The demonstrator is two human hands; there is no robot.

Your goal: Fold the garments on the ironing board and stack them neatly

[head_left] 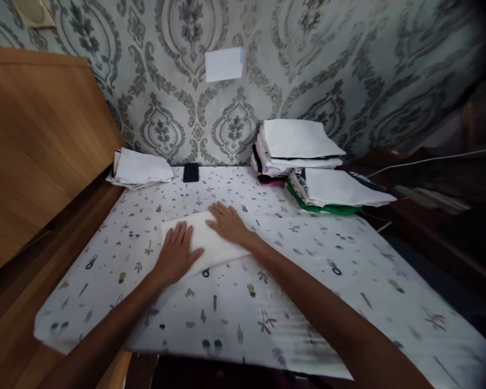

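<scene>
A folded white cloth [206, 240] lies flat on the table, which has a white printed cover [235, 319]. My left hand [176, 254] rests palm down on the cloth's left part, fingers stretched out and thumb pointing right. Across its right part lies my right hand [229, 222], also flat, with the fingers pointing away to the upper left. Neither hand grips anything. Both palms hide part of the cloth, and its exact kind does not show.
At the back left sits a small pile of white folded cloths [141, 166], beside a black phone [190, 172]. Two stacks of folded clothes, a taller one [299, 139] and a lower one [340, 186], stand back right. A wooden panel [40, 140] rises on the left.
</scene>
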